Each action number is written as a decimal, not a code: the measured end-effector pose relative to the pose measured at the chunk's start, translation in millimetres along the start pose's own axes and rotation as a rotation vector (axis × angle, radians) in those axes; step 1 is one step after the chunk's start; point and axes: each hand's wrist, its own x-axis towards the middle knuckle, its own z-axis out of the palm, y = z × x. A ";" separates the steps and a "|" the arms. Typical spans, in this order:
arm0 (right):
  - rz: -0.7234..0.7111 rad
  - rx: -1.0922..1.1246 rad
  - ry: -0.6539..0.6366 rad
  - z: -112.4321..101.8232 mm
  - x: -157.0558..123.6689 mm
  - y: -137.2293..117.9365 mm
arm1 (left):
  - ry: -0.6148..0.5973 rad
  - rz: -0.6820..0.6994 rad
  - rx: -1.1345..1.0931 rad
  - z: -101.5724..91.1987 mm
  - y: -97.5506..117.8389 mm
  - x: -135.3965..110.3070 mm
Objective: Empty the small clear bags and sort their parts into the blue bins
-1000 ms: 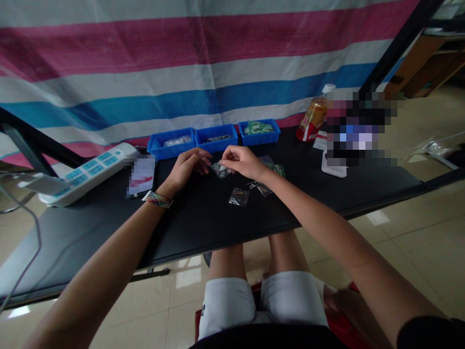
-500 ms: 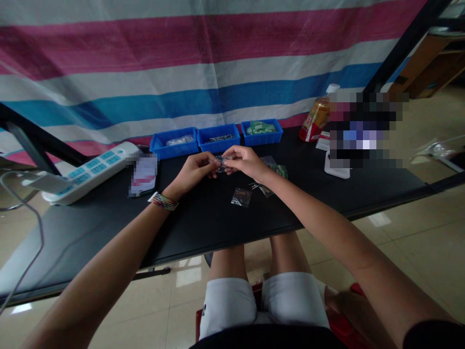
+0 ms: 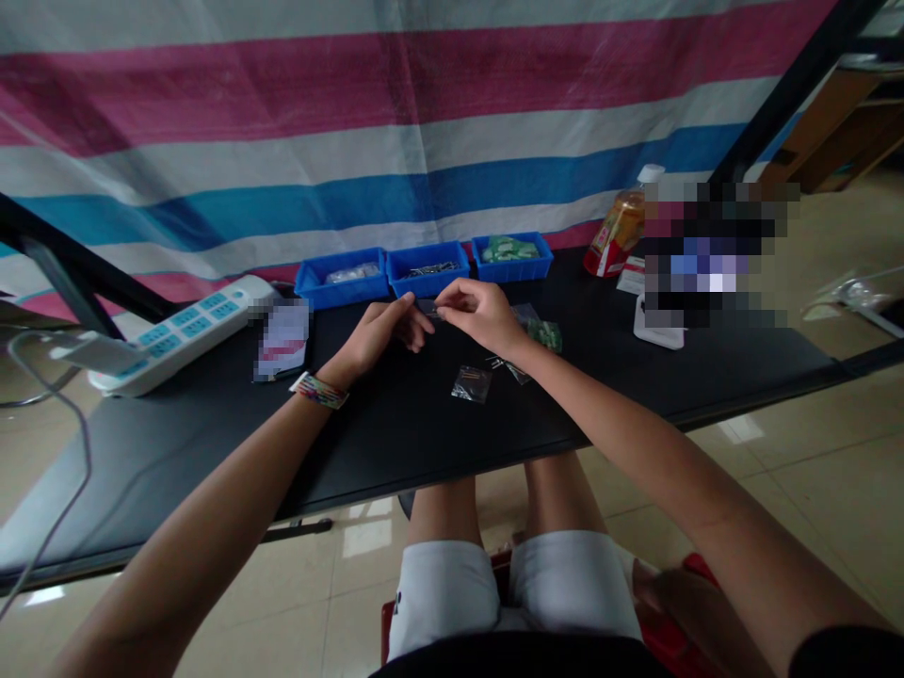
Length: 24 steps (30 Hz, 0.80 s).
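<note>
Both hands meet above the table (image 3: 395, 443), near the middle of its far edge; between them is a small clear bag (image 3: 427, 307), held just off the surface in front of the blue bins. The right hand (image 3: 481, 316) has its grip together, thumb and forefinger clamped on the bag's right end; the left hand (image 3: 381, 331) has its fingers curled in and its thumb at the bag's left end, though I cannot tell whether that grip truly pinches it; a striped wristband (image 3: 319, 390) sits on the left wrist.

Three bins stand in a row along the far edge: left bin (image 3: 343, 279), middle bin (image 3: 428, 267), right bin (image 3: 512, 256). Nearer the person, just right of the hands, lie a loose bag (image 3: 472, 383), a second bag (image 3: 519, 371) and a green-filled bag (image 3: 545, 334); a power strip (image 3: 180, 330) lies toward the far left corner; a bottle (image 3: 620, 234) stands toward the far right corner.
</note>
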 end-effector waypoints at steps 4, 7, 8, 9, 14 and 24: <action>-0.104 -0.186 -0.048 0.4 -4.4 -5.9 | 0.006 0.010 -0.023 1.3 1.2 -1.3; -0.190 -0.283 -0.046 -1.0 -5.9 -6.2 | 0.018 0.042 0.001 2.1 4.5 -3.0; -0.218 -0.304 -0.037 -1.9 -6.1 -6.3 | 0.023 0.055 0.008 2.1 5.5 -3.3; -0.236 -0.316 -0.026 -2.8 -6.2 -6.7 | 0.030 0.064 0.015 2.1 6.3 -3.4; -0.104 -0.247 0.010 -4.1 -4.9 -7.6 | 0.081 0.096 0.013 0.2 4.2 -1.4; 0.177 0.118 0.025 1.4 1.9 11.9 | -0.009 0.031 -0.029 2.7 4.0 -3.0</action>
